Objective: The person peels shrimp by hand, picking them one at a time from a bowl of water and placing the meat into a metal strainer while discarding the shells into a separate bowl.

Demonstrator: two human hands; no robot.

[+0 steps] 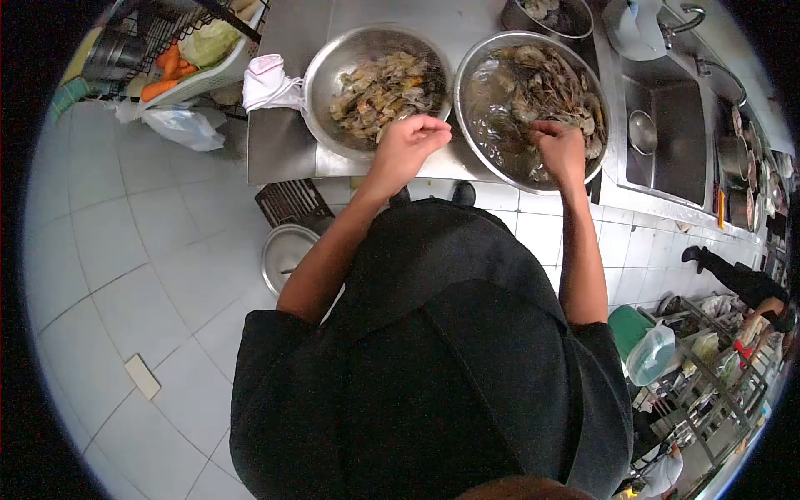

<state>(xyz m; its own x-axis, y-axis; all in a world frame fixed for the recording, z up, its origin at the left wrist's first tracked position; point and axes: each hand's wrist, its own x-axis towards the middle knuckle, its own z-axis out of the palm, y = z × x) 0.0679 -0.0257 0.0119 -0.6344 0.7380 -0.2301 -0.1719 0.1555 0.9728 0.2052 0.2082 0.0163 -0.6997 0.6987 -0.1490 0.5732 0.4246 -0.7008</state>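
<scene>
Two steel bowls stand side by side at the front of a metal counter. The left bowl (314,125) holds a heap of brownish shrimp pieces (379,87), perhaps shells and heads. In the right bowl (602,92), grey shrimp (542,75) lie in cloudy water. My left hand (408,148) is over the left bowl's near right rim, its fingers pressed together; anything between them is too small to make out. Above the right bowl's water, close to the shrimp, my right hand (560,150) has its fingertips pinched together, and what they hold is hidden.
A pale cloth (271,83) lies against the left bowl. Behind the right bowl is a smaller pot (575,21), with a sink (662,125) to the right. A vegetable basket (212,71) stands left, a round lid (287,254) below. Another person (746,283) is at far right.
</scene>
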